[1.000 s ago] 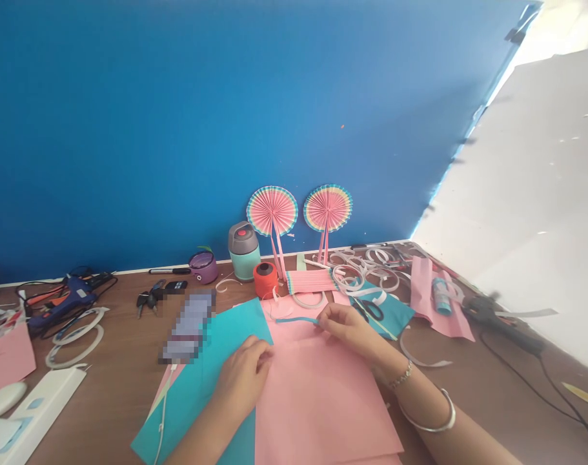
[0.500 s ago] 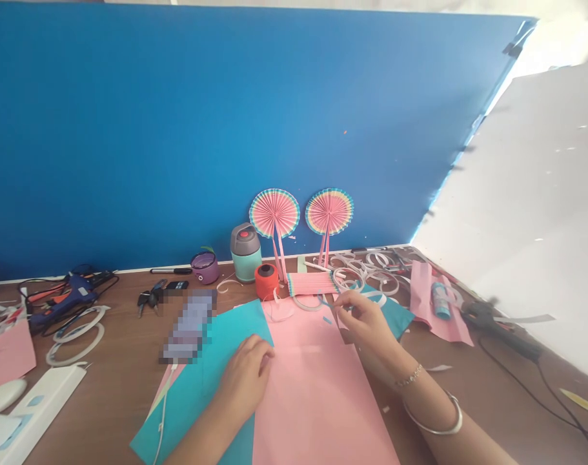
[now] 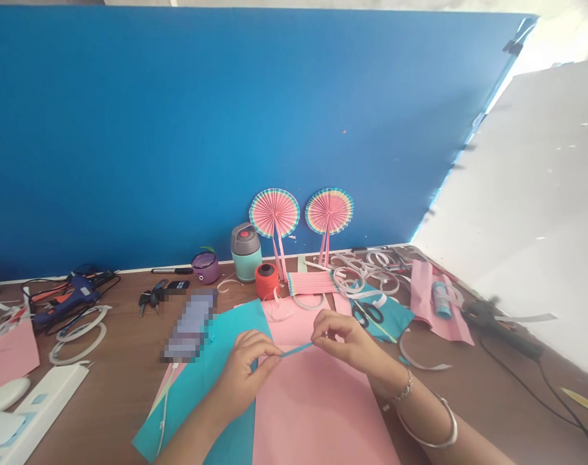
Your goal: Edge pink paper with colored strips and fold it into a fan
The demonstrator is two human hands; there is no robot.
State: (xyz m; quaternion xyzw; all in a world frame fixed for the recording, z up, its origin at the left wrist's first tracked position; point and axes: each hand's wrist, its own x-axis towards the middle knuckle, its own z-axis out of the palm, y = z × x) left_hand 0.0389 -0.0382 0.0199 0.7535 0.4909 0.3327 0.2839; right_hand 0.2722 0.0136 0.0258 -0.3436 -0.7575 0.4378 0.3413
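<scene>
A thin blue paper strip [image 3: 296, 350] stretches between my two hands, above the pink paper sheet [image 3: 317, 407]. My left hand [image 3: 250, 368] pinches one end between thumb and forefinger, over the edge of the teal paper [image 3: 216, 394]. The other end is pinched by my right hand [image 3: 339, 336], which wears a chain and a bangle at the wrist. Beyond my hands lies a pleated pink paper piece [image 3: 312, 283] with blue-edged ends. Scissors [image 3: 368, 314] with dark handles rest on a smaller teal paper piece [image 3: 395, 316] to the right.
Two round pleated paper fans [image 3: 274, 213] stand against the blue board [image 3: 177, 129]. A teal flask [image 3: 246, 258] and a red container [image 3: 267, 281] stand nearby. Coiled white strips [image 3: 352, 278] clutter the back right. Glue guns [image 3: 75, 297] lie at both sides. A power strip [image 3: 46, 413] is front left.
My right hand has come nearer to me and slightly left, bringing the blue strip. My left hand has lifted off the paper and taken its other end. The scissors now show.
</scene>
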